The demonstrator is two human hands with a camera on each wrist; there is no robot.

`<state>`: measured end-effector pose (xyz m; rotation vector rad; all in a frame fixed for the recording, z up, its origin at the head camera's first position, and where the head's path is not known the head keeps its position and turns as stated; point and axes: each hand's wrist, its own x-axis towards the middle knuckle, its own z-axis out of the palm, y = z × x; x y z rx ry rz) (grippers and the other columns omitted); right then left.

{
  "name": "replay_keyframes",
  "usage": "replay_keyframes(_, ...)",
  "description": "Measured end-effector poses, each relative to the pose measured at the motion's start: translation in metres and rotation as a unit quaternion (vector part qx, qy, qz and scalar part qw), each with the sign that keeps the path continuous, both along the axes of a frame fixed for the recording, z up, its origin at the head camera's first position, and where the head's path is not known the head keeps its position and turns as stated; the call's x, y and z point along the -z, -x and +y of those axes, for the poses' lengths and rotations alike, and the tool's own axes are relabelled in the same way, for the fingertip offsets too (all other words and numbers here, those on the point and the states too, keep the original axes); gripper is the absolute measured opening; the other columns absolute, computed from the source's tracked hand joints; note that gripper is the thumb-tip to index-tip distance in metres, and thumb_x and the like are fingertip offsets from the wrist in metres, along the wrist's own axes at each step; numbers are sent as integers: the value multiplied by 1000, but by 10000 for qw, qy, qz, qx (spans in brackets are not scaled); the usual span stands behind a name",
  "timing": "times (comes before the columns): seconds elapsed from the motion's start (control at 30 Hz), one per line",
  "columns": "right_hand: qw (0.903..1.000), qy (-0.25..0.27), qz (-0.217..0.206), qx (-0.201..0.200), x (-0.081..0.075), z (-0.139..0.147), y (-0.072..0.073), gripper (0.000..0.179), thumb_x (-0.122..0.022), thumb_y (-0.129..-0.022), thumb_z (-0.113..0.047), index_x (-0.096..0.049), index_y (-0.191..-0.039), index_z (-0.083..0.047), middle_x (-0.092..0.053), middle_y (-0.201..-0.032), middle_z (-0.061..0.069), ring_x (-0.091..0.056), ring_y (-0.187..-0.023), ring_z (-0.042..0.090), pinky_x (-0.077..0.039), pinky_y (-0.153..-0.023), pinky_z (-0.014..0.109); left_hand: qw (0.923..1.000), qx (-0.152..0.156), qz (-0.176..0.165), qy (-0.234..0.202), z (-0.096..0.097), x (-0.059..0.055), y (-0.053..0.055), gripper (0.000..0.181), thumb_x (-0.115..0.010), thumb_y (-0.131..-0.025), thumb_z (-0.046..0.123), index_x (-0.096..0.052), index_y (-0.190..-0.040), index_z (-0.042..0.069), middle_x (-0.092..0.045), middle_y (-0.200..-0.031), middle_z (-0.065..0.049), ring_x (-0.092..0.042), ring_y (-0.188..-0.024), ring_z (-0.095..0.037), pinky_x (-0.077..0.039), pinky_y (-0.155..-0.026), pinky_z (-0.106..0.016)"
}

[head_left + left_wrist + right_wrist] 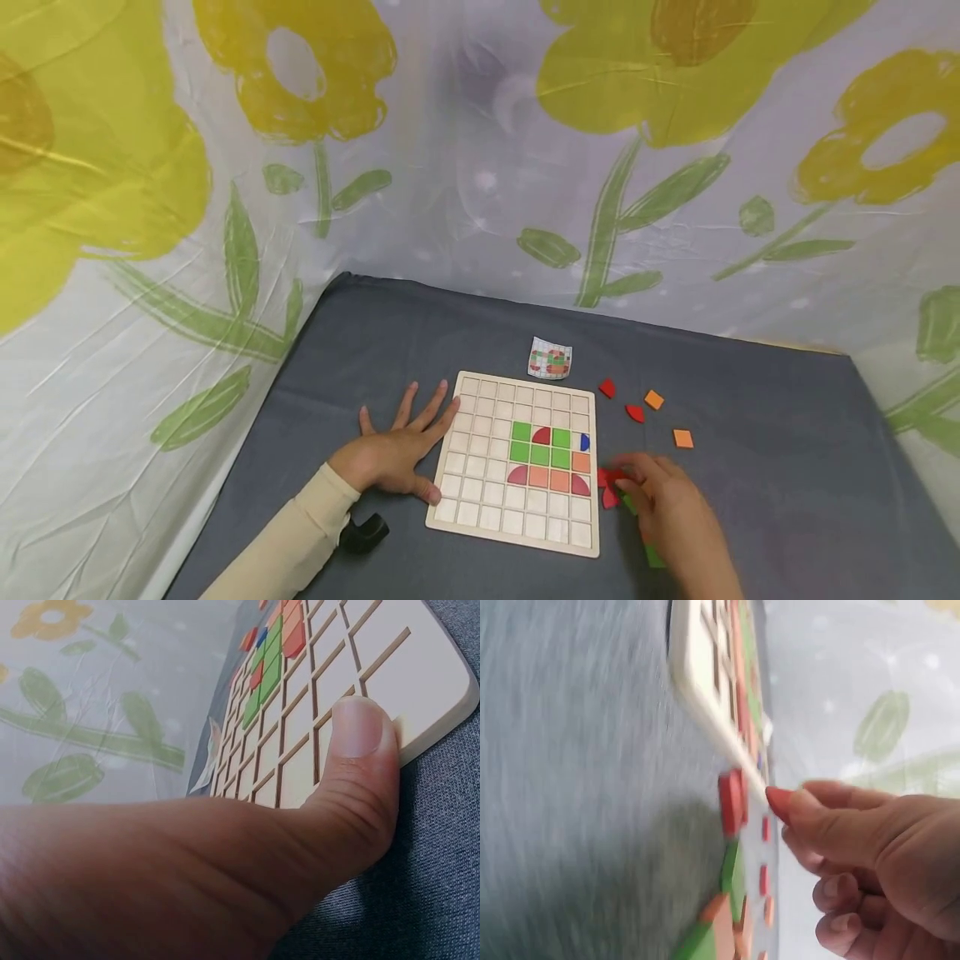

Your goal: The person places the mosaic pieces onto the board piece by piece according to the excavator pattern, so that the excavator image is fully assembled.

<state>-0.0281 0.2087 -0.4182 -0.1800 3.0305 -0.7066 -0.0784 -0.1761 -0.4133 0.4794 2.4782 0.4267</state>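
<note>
Head view: the cream-sleeved left hand reaches in from lower left, fingers spread, thumb on the edge of a pale wooden board, while at lower right the right hand pinches a red piece between thumb and finger. The square-celled, round-cornered board lies at lower centre between the 2 hands on woven dark cloth, the pinched piece near its right side.

Shows matt, dark grey woven cloth to the far corners of the bench; smooth pale wood in the square grid board; smooth, matt red fan-shaped pieces; printed paper card; creased, glossy white flower-printed sheeting beyond the far edge.
</note>
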Motion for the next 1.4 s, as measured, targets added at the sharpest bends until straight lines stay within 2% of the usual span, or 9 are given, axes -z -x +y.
replay_keyframes(0.13,9995,127,168,-216,0,-20,-6,30,-86,-90,-12,-79,-113,-30,-64,-95,-14,-53,-77,4,-48,-65,26,10000,-8,13,-24,0,2,-1,133,-87,-75,57,-1,-172,29,19,-177,1,23,-160,-40,7,-100,-94)
replay_keyframes(0.27,9980,398,117,-470,1,-43,-12,28,-89,-87,-15,-78,-109,-28,-61,-91,-17,-53,-76,1,-49,-66,23,10000,-2,22,-29,0,2,-2,132,-88,-76,55,-1,-172,29,18,-177,1,22,-160,-40,7,-100,-94)
replay_keyframes(0.43,9928,855,-283,-785,1,-68,-13,27,-88,-88,-22,-75,-111,-24,-67,-95,-18,-57,-78,-3,-52,-68,22,10000,-18,13,-50,-1,2,-2,132,-87,-76,55,0,-172,29,19,-177,1,23,-160,-40,8,-100,-94)
replay_keyframes(0.57,9900,786,-343,-1117,1,-84,-15,30,-87,-88,-29,-75,-115,-22,-69,-96,-16,-58,-80,-2,-54,-70,23,10000,-45,5,-12,-1,2,-2,133,-88,-75,56,-1,-172,30,19,-177,2,23,-160,-39,8,-100,-94)
replay_keyframes(0.67,9901,514,-25,-1307,5,-92,-16,32,-89,-86,-33,-76,-113,-22,-69,-97,-16,-58,-84,0,-55,-71,24,10000,-51,20,7,-1,4,-3,133,-88,-74,57,-1,-172,30,19,-177,2,23,-160,-39,7,-100,-94)
replay_keyframes(0.83,9890,381,354,-1383,12,-96,-17,33,-93,-80,-36,-76,-107,-24,-62,-89,-18,-53,-77,-1,-48,-62,21,10000,-39,25,19,0,4,-2,133,-87,-74,57,-1,-172,31,19,-177,2,23,-160,-39,7,-100,-94)
replay_keyframes(0.97,9893,259,377,-1382,15,-97,-15,36,-93,-79,-40,-76,-107,-25,-54,-85,-16,-47,-72,-2,-42,-57,19,10000,-56,22,15,0,3,-1,133,-87,-74,58,0,-172,32,20,-177,3,24,-160,-39,8,-100,-94)
replay_keyframes(1.1,9892,56,448,-1393,17,-97,-14,39,-93,-78,-43,-76,-107,-24,-53,-87,-15,-44,-71,-1,-40,-56,19,10000,-21,76,-18,0,2,0,133,-87,-75,58,0,-172,31,20,-177,2,23,-160,-39,8,-100,-94)
replay_keyframes(1.4,9893,127,218,-1436,16,-100,-16,40,-91,-82,-40,-74,-115,-25,-63,-96,-13,-49,-74,-3,-45,-58,21,9999,-60,4,-117,-1,1,-3,132,-88,-76,55,-2,-172,29,18,-177,1,22,-160,-40,9,-99,-94)
